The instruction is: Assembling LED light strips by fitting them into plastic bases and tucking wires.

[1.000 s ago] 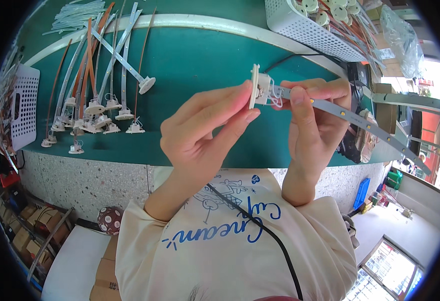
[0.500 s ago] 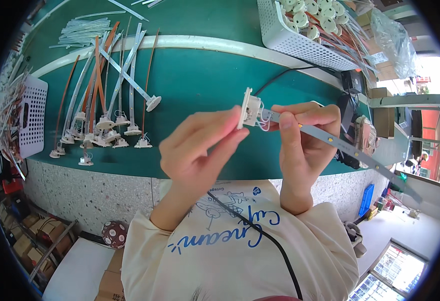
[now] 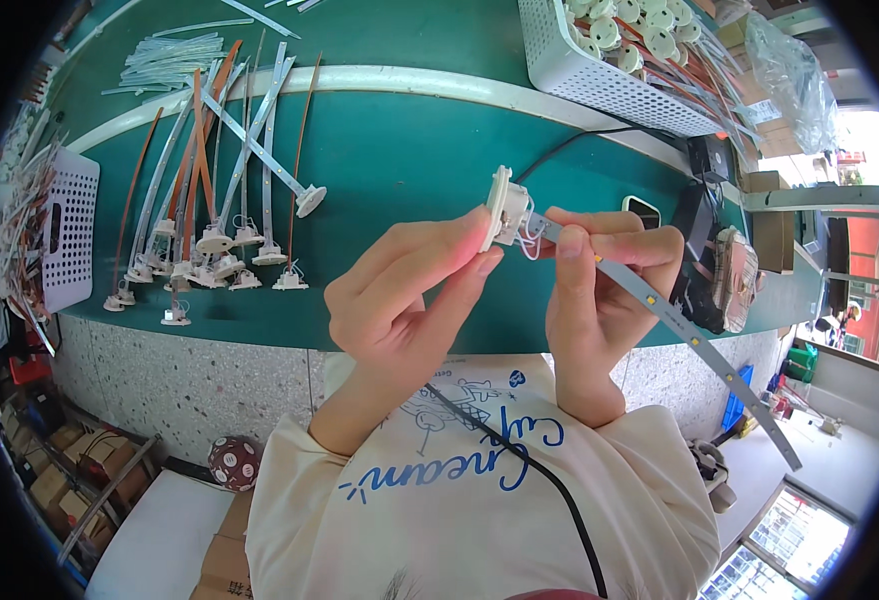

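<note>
Between the fingertips and thumb of my left hand (image 3: 404,290) is a white round lamp cap (image 3: 500,210), held edge-on with its housing toward the right. Short white wires (image 3: 531,232) join it to a grey LED strip (image 3: 694,340) dotted with small yellow chips. My right hand (image 3: 609,275) pinches that strip near its wired end, and the rest slants down to the right past the table edge. Both hands are raised over the near part of the green table. Left of them lie several similar strips with caps (image 3: 224,262), some grey, some orange-brown.
White perforated baskets stand at the far right (image 3: 609,95) and left edge (image 3: 67,230), both filled with caps and strips. Clear tubes (image 3: 169,65) lie in a pile at the back left. A phone (image 3: 641,210) and a black bag (image 3: 697,225) rest right of my hands. A black cable (image 3: 559,150) crosses behind.
The free end of the LED strip has swung downward. Both hands keep their pinch and have shifted only slightly; the phone shows more clearly behind the right hand.
</note>
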`<state>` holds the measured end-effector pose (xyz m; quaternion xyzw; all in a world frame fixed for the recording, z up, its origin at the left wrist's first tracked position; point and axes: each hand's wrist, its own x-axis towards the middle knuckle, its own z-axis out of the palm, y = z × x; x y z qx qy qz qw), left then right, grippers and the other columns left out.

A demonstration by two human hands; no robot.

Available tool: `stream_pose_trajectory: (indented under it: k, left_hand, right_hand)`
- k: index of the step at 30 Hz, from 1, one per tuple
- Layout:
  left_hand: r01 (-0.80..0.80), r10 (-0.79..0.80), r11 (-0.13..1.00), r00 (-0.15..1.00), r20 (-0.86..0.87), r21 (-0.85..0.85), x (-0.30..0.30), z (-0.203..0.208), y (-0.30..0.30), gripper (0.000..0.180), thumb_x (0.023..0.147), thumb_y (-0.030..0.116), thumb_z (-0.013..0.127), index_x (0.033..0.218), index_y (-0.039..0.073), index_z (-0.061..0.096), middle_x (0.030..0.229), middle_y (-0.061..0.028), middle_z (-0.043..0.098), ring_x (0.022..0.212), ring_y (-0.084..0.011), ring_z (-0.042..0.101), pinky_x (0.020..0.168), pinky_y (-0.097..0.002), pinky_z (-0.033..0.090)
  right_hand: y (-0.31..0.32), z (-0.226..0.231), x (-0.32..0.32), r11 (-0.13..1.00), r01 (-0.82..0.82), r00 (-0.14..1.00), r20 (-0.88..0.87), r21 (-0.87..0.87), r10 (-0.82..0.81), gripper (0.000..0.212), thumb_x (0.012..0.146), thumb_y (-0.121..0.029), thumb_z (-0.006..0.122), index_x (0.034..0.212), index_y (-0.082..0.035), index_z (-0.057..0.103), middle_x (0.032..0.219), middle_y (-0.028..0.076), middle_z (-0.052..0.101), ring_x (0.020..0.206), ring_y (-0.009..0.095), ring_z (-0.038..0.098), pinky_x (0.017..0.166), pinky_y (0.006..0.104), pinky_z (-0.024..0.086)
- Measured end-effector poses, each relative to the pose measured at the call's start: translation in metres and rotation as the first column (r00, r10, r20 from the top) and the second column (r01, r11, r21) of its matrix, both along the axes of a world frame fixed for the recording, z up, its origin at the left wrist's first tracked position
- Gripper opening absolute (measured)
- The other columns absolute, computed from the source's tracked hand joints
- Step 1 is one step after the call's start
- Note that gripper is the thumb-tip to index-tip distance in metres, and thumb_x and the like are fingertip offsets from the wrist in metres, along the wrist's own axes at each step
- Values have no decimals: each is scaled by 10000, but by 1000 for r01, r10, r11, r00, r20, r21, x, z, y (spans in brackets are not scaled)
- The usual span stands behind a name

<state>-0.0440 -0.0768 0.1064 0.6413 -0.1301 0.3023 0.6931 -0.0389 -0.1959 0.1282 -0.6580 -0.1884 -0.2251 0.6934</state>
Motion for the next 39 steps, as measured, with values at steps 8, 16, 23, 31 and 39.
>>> stream_pose_trajectory:
  k: [8, 16, 23, 31, 39]
  left_hand:
    - [182, -201, 920, 979, -18, -347, 6, 3, -1, 309, 669, -123, 586, 969, -67, 536, 982, -194, 540, 843, -213, 568, 705, -252, 497]
    - [38, -36, 999, 997, 62, -33, 5, 0, 4, 324, 614, -107, 637, 927, -41, 584, 831, -153, 602, 668, -143, 576, 520, -186, 434]
    - [-42, 37, 996, 997, 68, 76, 3, -4, 8, 322, 618, -112, 631, 929, -46, 580, 829, -150, 600, 672, -146, 578, 535, -194, 450]
    - [374, -482, 822, 859, -175, -430, 15, -12, 25, 537, 632, -123, 616, 1117, -24, 406, 1083, -126, 453, 992, -170, 475, 801, -303, 474]
    - [-53, -4, 986, 939, -344, -157, -22, -39, 98, 469, 623, -86, 639, 1053, -32, 458, 1018, -117, 487, 921, -175, 502, 775, -275, 434]
  right_hand:
    - [-1, 8, 2, 999, -50, 998, 30, -8, 50, 219, 726, 118, 525, 839, 6, 374, 811, 207, 558, 683, 186, 593, 602, 256, 501]
    - [-2, 9, 4, 998, -46, 994, 102, -33, 49, 219, 721, 110, 544, 831, 4, 388, 812, 222, 569, 669, 184, 596, 588, 258, 487]
    - [1, 0, 11, 988, -137, 989, 72, 68, 132, 200, 732, 110, 526, 830, 7, 386, 788, 196, 562, 687, 181, 594, 627, 272, 498]
    - [1, 13, 42, 944, -330, 873, -379, 3, 307, 116, 758, 64, 517, 821, 6, 438, 694, 101, 561, 684, 143, 576, 584, 228, 464]
    - [29, -13, 70, 709, -650, 682, -624, -276, 382, 261, 740, -8, 572, 979, -11, 468, 807, 88, 584, 782, 163, 589, 639, 240, 465]
